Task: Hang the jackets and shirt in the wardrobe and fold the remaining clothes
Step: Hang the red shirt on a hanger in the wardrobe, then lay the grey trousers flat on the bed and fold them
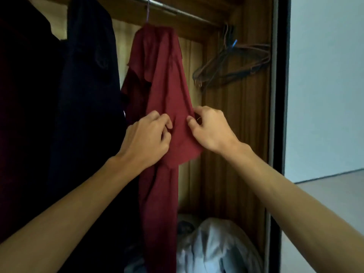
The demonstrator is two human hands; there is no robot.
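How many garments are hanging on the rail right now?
3: a dark maroon garment at the far left, a navy garment beside it, and the red shirt right of that. More may hang beyond the left edge.

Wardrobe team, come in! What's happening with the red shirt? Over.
Status: left hand and right hand both pinch the dark red cloth shirt mid-front. Shirt hangs from the metal rail. Dark hanging garments close beside it, not blocking.
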